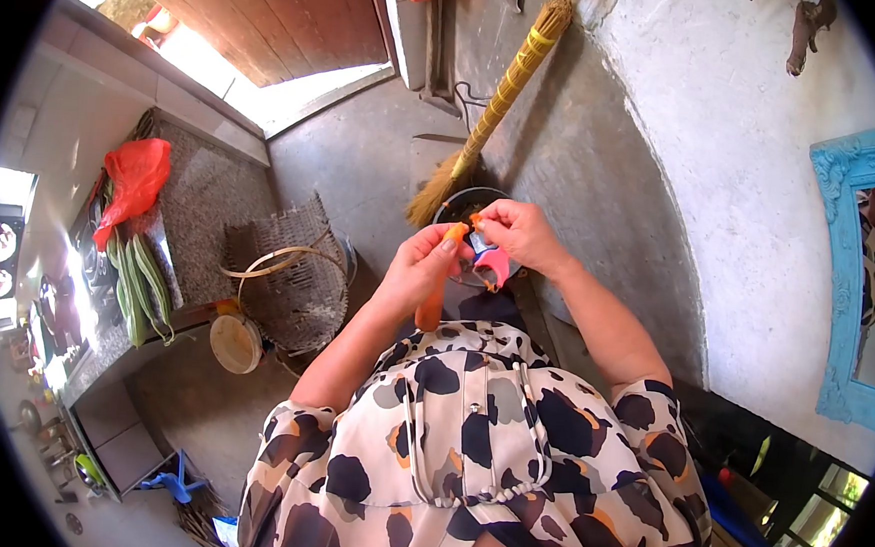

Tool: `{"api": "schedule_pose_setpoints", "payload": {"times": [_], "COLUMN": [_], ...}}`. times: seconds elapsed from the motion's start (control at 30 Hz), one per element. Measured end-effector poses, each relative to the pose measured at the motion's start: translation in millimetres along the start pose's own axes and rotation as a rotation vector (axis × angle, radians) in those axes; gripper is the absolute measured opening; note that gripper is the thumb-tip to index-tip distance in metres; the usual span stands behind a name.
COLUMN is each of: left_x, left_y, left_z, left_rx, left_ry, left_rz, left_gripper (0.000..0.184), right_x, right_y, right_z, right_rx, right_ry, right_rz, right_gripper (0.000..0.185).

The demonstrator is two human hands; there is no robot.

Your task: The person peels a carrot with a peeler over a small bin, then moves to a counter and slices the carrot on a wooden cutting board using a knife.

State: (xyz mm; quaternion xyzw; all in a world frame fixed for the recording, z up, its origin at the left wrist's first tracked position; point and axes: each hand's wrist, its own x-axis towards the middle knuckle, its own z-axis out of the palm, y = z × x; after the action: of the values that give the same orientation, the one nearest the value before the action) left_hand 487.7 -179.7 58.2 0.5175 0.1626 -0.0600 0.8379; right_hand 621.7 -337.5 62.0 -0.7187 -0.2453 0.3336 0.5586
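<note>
In my left hand (423, 268) is an orange carrot (429, 308), its thick part hanging below the palm and its tip showing between thumb and fingers. My right hand (522, 236) is closed in a pinch beside that tip, with a small orange piece (476, 219) at its fingertips. Below the right hand a pink object (493, 266) shows; which hand bears it is unclear. Both hands are over a dark round bucket (443, 212), whose contents are mostly hidden.
A straw broom (498, 107) leans behind the bucket. To the left are a woven basket (291, 290), a white tub (236, 343), and a stone counter (206, 204) with long green vegetables (139, 280) and a red bag (134, 183). A blue-framed mirror (842, 288) is at right.
</note>
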Motion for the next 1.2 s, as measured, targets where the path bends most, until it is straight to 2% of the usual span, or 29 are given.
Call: {"api": "schedule_pose_setpoints", "payload": {"times": [0.1, 0.2, 0.3, 0.4, 0.43, 0.53, 0.67, 0.77, 0.87, 0.97, 1.03, 1.1, 1.13, 1.2], "left_x": [-0.3, -0.2, 5.6, 13.2, 15.8, 19.6, -3.6, -34.5, -48.5, -28.5, -18.8, -18.2, -19.0, -18.8], "left_y": [9.6, 14.1, 22.4, 34.6, 35.3, 39.9, 31.5, 26.0, 50.7, 54.6, 45.8, 43.7, 42.7, 34.9], "left_z": [-3.6, -9.1, -11.4, -6.8, -8.9, -9.6, -8.9, -28.2, -46.5, -39.6, -35.1, -30.1, -28.2, -27.7], "left_rx": [-0.131, -0.282, -0.346, -0.319, -0.337, -0.338, -0.3, -0.288, -0.319, -0.139, 0.003, -0.128, -0.193, -0.259], "left_ry": [-0.078, -0.136, -0.111, 0.084, 0.122, 0.193, 0.204, 0.068, -0.139, -0.153, -0.074, -0.016, 0.011, 0.066], "left_rz": [0.035, 0.085, 0.237, 0.453, 0.524, 0.657, 0.625, 0.433, -0.164, -0.222, -0.215, -0.235, -0.246, -0.331], "left_gripper": [0.033, 0.03, 0.024, 0.018, 0.016, 0.016, 0.019, 0.029, 0.038, 0.04, 0.041, 0.041, 0.041, 0.041], "right_x": [4.6, 10.6, 9.4, -3.4, -4.1, -9.3, 16.9, 23.3, 22.7, 29.1, 29.6, 36.8, 43.9, 45.5], "right_y": [10.3, 38.6, 54.7, 49.8, 42.4, 18.2, 18.4, 7.5, -17.3, -26.5, -33.8, -22.5, -15.9, -19.8], "right_z": [-12.1, -16.7, -15.0, 3.9, 4.7, 13.4, 22.7, 4.3, 2.4, 20.5, 28.8, 22.3, 19.0, 0.7], "right_rx": [-0.145, -0.421, -0.387, 0.08, 0.161, 0.912, 1.043, 0.868, 0.654, 0.45, 0.342, 0.188, 0.049, -0.483], "right_ry": [-0.032, 0.067, 0.064, -0.049, -0.186, -0.39, -0.251, -0.284, -0.34, -0.454, -0.272, -0.093, 0.061, 0.184], "right_rz": [0.086, -0.032, -0.007, 0.245, 0.459, 0.553, 0.461, 0.339, 0.339, 0.34, 0.247, 0.135, -0.078, -0.009], "right_gripper": [0.018, 0.021, 0.025, 0.03, 0.036, 0.043, 0.039, 0.034, 0.029, 0.028, 0.028, 0.029, 0.027, 0.033]}}
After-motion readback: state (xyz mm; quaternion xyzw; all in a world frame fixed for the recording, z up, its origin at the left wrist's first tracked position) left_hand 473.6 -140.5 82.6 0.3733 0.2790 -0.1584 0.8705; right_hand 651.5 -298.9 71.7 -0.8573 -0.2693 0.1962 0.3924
